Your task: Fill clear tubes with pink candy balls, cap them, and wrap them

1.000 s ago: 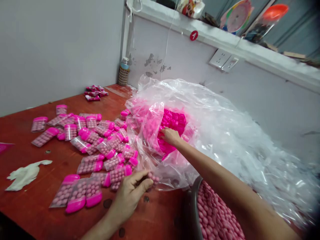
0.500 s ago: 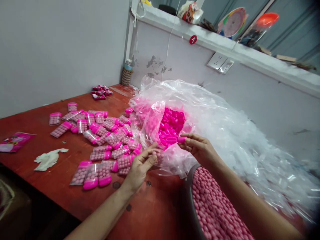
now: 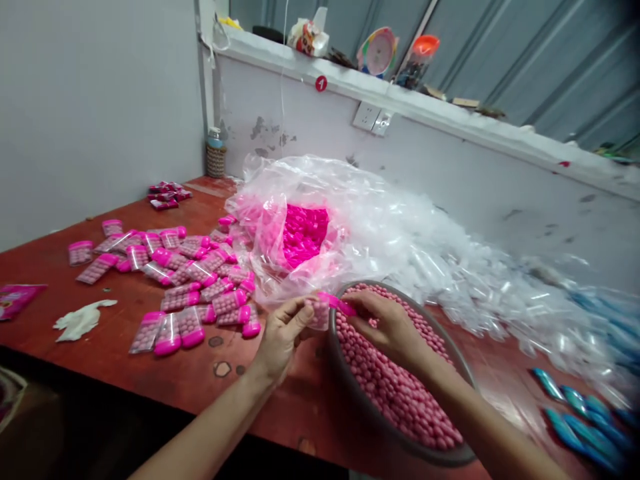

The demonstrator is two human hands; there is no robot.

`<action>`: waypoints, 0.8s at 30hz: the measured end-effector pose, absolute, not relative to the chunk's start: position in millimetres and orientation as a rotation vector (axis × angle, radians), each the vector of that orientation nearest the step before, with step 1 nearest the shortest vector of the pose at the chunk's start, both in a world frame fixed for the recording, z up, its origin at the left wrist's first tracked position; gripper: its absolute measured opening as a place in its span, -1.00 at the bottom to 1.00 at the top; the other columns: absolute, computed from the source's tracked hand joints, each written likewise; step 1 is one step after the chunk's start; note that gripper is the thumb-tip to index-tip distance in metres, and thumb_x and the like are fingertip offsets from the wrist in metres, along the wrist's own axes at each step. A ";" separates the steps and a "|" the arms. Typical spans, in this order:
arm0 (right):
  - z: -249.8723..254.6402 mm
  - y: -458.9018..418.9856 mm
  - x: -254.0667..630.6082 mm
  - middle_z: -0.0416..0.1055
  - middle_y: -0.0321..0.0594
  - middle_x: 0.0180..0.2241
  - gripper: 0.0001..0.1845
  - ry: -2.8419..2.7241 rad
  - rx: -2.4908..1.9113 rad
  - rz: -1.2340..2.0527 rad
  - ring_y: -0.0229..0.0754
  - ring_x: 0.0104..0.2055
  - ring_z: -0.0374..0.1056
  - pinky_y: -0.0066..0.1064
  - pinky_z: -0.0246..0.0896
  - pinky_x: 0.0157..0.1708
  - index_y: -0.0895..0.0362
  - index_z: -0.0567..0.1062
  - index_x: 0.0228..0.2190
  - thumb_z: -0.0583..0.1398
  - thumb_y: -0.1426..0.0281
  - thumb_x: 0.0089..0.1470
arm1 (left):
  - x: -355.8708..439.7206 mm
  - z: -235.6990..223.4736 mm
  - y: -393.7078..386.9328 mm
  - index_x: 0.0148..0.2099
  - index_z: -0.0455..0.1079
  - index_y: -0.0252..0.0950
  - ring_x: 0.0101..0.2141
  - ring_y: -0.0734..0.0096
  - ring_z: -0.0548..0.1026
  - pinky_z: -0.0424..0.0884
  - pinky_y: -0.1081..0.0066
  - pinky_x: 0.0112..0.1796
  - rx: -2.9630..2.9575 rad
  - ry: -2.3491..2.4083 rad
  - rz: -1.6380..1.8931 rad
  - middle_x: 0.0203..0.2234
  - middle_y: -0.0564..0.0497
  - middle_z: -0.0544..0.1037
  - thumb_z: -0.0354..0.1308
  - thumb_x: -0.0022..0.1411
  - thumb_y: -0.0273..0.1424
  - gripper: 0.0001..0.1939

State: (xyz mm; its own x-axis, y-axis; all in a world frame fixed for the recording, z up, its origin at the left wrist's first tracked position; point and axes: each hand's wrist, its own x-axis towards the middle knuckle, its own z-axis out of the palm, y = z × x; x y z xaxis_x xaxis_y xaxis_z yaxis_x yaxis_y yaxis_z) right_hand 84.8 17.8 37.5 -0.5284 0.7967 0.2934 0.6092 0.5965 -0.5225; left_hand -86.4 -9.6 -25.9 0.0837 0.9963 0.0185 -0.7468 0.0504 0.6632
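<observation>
My left hand (image 3: 284, 335) pinches a small clear bottle (image 3: 319, 316) filled with pink balls, over the table in front of the basin's left rim. Between the fingers of my right hand (image 3: 387, 328) is a bright pink cap (image 3: 341, 305), whose left end meets the top of the bottle; whether it is seated I cannot tell. Below my right hand stands a dark basin (image 3: 336, 373) full of pink balls (image 3: 400, 393). Just behind, an open plastic bag (image 3: 265, 233) shows many loose pink caps (image 3: 305, 233) inside.
Capped bottles of pink balls (image 3: 187, 273) lie scattered to the left on the red table (image 3: 280, 407). Clear empty bottles (image 3: 450, 253) are heaped at the back right. Blue packets (image 3: 575, 423) lie far right. A crumpled white tissue (image 3: 84, 320) and pink sachets (image 3: 167, 195) are left.
My right hand has brought the pink cap away from the bag's mouth to the bottle in my left hand. The view has turned right, bringing the whole basin and the blue packets into sight.
</observation>
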 end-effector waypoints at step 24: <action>44.8 -18.0 82.5 0.44 -0.15 -0.25 -0.74 -2.286 -1.145 0.653 -0.14 -0.24 0.37 -0.33 0.31 -0.24 0.09 0.35 -0.13 0.10 0.35 0.10 | -96.2 -34.4 -31.6 -0.17 0.47 -0.29 -0.30 0.31 0.49 0.39 0.41 -0.26 1.279 0.837 1.325 -0.32 -0.05 0.56 0.07 0.16 -0.33 -0.76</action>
State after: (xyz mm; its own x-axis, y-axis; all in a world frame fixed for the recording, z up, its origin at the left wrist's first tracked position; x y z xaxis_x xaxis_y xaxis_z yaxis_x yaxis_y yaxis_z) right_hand 82.5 -18.0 44.8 -0.5227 0.8246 0.2162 0.5861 0.5318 -0.6113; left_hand -96.2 -31.6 -34.4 0.1375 0.9651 0.2229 -0.2136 -0.1909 0.9581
